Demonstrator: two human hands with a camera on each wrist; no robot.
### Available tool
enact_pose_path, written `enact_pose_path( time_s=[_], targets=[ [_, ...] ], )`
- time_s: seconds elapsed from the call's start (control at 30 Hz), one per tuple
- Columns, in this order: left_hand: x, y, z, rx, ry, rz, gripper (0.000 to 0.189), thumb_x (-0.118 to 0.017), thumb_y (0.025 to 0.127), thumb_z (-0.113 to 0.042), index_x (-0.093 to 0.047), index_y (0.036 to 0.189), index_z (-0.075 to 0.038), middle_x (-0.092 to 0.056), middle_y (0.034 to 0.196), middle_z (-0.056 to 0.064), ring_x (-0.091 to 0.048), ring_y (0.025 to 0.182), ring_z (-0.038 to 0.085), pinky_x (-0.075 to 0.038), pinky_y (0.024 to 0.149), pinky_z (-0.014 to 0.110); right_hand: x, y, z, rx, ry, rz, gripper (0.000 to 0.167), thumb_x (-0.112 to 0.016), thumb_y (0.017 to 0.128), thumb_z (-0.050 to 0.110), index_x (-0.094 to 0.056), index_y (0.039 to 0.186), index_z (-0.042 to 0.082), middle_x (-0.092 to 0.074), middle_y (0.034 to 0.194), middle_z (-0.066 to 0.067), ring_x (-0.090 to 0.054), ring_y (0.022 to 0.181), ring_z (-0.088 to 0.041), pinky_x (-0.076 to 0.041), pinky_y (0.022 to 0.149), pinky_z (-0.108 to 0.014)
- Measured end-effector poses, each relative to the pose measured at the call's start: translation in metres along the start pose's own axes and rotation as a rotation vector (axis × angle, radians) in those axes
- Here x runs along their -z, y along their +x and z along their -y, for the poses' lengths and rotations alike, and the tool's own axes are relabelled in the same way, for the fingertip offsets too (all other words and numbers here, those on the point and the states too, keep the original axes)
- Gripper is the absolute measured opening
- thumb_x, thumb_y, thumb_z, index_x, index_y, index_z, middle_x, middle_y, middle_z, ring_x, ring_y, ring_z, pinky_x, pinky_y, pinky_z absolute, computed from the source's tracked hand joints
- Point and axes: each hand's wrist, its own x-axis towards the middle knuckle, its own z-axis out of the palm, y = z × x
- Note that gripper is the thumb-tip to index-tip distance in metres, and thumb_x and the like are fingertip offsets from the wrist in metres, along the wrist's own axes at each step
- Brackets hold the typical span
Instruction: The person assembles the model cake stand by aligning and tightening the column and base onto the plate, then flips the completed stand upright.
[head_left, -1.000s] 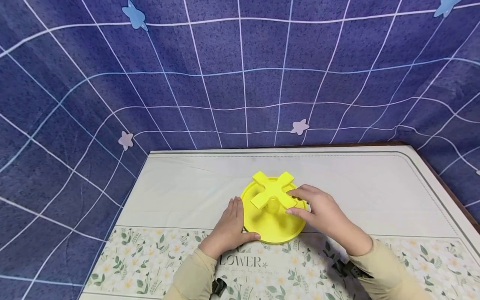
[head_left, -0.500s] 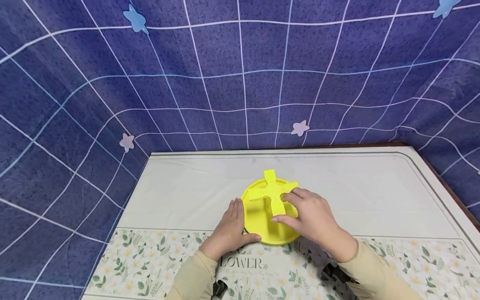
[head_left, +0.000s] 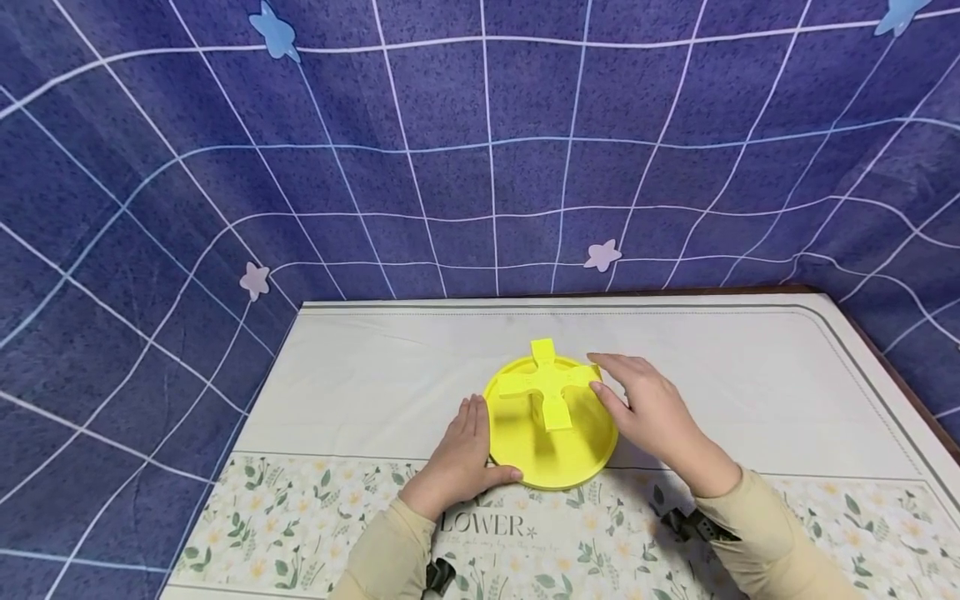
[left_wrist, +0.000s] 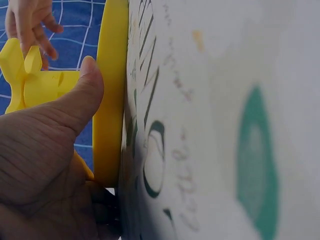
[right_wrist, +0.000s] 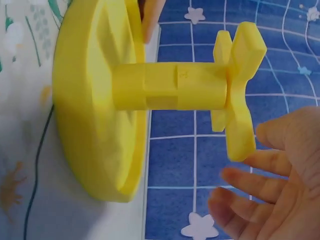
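A round yellow base [head_left: 551, 467] with a raised rim sits on the table. From its middle rises a thick yellow post [right_wrist: 170, 86], capped by a yellow cross-shaped piece [head_left: 549, 383] with blunt arms. My left hand [head_left: 459, 458] lies against the base's left side, fingers straight along the rim and thumb resting on the near edge. In the left wrist view that thumb [left_wrist: 85, 95] lies across the rim. My right hand [head_left: 652, 408] is at the cross's right arm, thumb and forefinger spread around its end. The right wrist view shows its other fingers loosely bent, holding nothing.
The table carries a white cloth [head_left: 375, 375] with a flowered band [head_left: 300, 517] and lettering along the near part. A blue gridded curtain [head_left: 450, 167] with stars hangs behind and at the sides. Straps with small black devices [head_left: 438, 575] sit at the wrists.
The cross turned clockwise, seen from above, with my right hand at it, then stopped. Since then my right hand has drawn back to the right. The left hand stayed on the base.
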Motion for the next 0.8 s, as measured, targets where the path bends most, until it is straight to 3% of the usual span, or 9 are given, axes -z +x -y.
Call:
enact_pose_path(
  time_s=[0.13, 0.33, 0.5, 0.6, 0.8],
  targets=[
    [0.001, 0.000, -0.001, 0.010, -0.008, 0.010, 0.116, -0.067, 0.084, -0.059, -0.003, 0.151, 0.011, -0.001, 0.158, 0.029, 0.000, 0.147, 0.039, -0.012, 0.119, 0.048, 0.000, -0.003, -0.003, -0.054, 0.069, 0.078, 0.034, -0.065, 0.094, 0.011, -0.064, 0.127, 0.002, -0.067, 0.119, -0.014, -0.062, 0.106, -0.030, -0.056, 0.071, -0.040],
    [0.001, 0.000, -0.001, 0.014, 0.004, 0.023, 0.116, -0.065, 0.085, -0.060, -0.002, 0.151, 0.011, 0.000, 0.159, 0.028, 0.000, 0.147, 0.038, -0.011, 0.119, 0.047, 0.001, -0.009, -0.002, -0.093, 0.168, 0.081, 0.032, -0.074, 0.087, 0.012, -0.069, 0.118, 0.004, -0.070, 0.110, -0.007, -0.063, 0.088, -0.021, -0.055, 0.064, -0.036],
    [0.002, 0.000, -0.001, 0.013, 0.014, 0.029, 0.116, -0.064, 0.085, -0.060, -0.002, 0.151, 0.011, 0.001, 0.158, 0.028, 0.001, 0.147, 0.039, -0.010, 0.119, 0.047, -0.003, -0.014, 0.000, -0.070, 0.204, 0.055, 0.032, -0.082, 0.079, 0.017, -0.073, 0.108, 0.008, -0.070, 0.099, 0.002, -0.058, 0.076, -0.015, -0.052, 0.061, -0.031],
    [0.002, 0.000, -0.002, 0.014, 0.011, 0.029, 0.116, -0.065, 0.085, -0.060, -0.002, 0.151, 0.012, 0.001, 0.158, 0.029, 0.000, 0.147, 0.039, -0.011, 0.119, 0.047, -0.007, -0.016, 0.004, -0.035, 0.175, 0.037, 0.032, -0.085, 0.075, 0.023, -0.074, 0.102, 0.009, -0.068, 0.091, 0.005, -0.058, 0.075, -0.015, -0.051, 0.059, -0.029],
    [0.002, 0.000, -0.003, 0.015, 0.012, 0.019, 0.117, -0.067, 0.083, -0.060, -0.004, 0.151, 0.012, -0.001, 0.158, 0.029, -0.001, 0.147, 0.040, -0.012, 0.119, 0.048, -0.014, -0.016, 0.015, 0.056, 0.012, -0.003, 0.045, -0.086, 0.069, 0.040, -0.075, 0.100, 0.010, -0.069, 0.085, 0.002, -0.062, 0.075, -0.013, -0.052, 0.061, -0.030]
  ],
)
